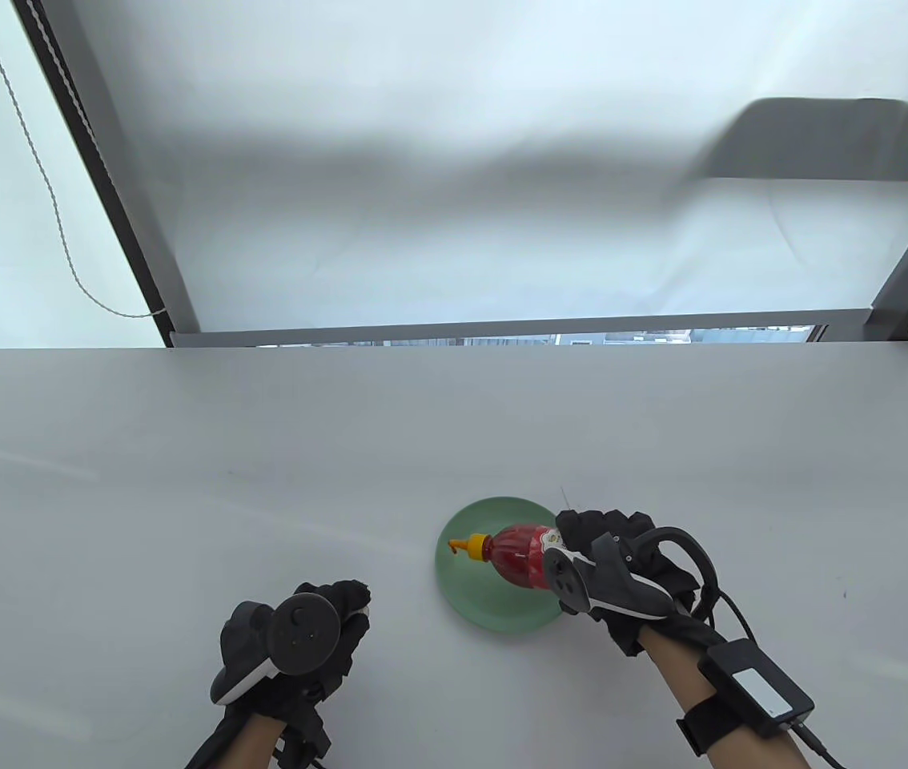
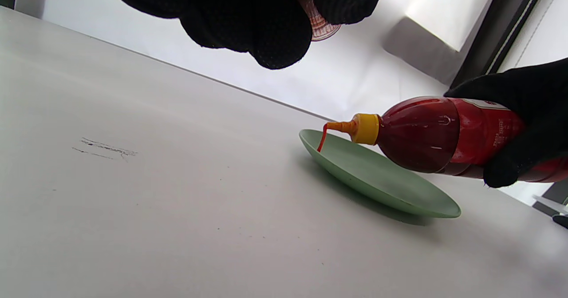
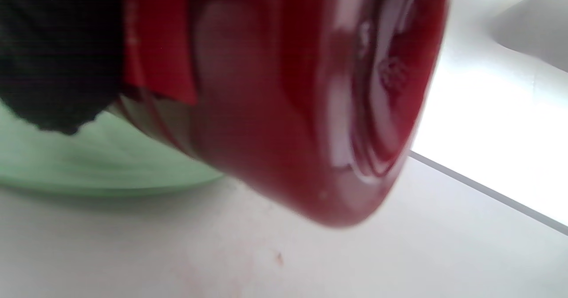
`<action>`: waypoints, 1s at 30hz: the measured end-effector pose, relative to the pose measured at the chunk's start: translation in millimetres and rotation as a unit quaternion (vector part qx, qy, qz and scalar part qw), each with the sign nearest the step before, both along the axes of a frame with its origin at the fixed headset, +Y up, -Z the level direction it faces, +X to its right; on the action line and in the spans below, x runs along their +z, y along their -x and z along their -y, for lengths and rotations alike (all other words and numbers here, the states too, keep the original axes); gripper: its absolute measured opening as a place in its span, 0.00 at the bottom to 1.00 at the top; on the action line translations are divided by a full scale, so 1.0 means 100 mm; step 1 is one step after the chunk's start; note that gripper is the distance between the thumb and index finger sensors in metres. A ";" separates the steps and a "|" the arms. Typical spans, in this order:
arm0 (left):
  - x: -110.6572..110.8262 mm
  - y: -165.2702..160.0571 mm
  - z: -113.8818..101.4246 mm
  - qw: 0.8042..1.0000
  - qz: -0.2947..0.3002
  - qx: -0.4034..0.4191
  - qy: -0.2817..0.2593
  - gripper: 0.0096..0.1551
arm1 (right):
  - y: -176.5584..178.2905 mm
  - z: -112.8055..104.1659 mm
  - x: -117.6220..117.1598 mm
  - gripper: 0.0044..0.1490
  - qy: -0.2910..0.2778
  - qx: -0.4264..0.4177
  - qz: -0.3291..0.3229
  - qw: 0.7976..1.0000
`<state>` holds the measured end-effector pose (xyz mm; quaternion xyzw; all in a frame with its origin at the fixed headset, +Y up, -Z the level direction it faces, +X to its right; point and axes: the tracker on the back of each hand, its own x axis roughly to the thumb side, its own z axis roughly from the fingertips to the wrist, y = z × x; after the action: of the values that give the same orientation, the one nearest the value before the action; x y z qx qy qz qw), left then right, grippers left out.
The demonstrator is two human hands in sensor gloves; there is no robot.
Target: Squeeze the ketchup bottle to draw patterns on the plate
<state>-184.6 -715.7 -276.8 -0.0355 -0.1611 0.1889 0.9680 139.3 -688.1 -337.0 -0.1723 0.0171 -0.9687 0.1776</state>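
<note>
- Table view: the right hand [image 1: 614, 577] grips the ketchup bottle [image 1: 520, 554] round its rear half, fingers wrapped over the body. The bottle lies nearly level above the green plate [image 1: 470, 605], its yellow nozzle [image 1: 470, 545] pointing toward the table's left edge, over the plate's left part. The plate sits on the white table [image 1: 262, 481], near the front edge and a little right of the middle.
- Table view: the left hand [image 1: 294, 633] is near the front edge, apart from the plate on its left, fingers curled in; whether it holds anything cannot be told here.
- Left wrist view: the bottle is clear with dark red sauce and a red label [image 2: 483, 133]. A thin red thread of ketchup [image 2: 321, 140] hangs from the nozzle tip down to the plate rim [image 2: 381, 187]. Gloved fingertips [image 2: 266, 27] bunch together at the top, a small ribbed, reddish-clear object [image 2: 321, 22] showing between them.
- Right wrist view: the bottle's base [image 3: 377, 93] fills the frame, blurred, with the plate behind and a black fingertip [image 3: 53, 67] pressed on the label.
</note>
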 end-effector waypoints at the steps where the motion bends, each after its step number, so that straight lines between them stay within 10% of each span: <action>1: 0.00 0.00 0.00 1.000 0.000 0.000 0.000 0.24 | 0.00 0.00 0.01 0.64 -0.002 0.002 -0.004 1.000; 19: 0.01 0.00 0.01 1.000 -0.001 -0.001 0.003 0.24 | -0.15 0.03 0.40 0.63 0.008 0.004 -0.014 1.000; 30: 0.00 0.02 0.03 1.000 -0.007 0.002 0.007 0.24 | -0.15 0.03 0.18 0.63 0.004 -0.001 0.012 1.000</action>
<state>-186.3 -719.0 -277.2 -0.0407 -0.1530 0.1920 0.9685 154.7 -691.5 -319.2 -0.1611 0.0112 -0.9710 0.1762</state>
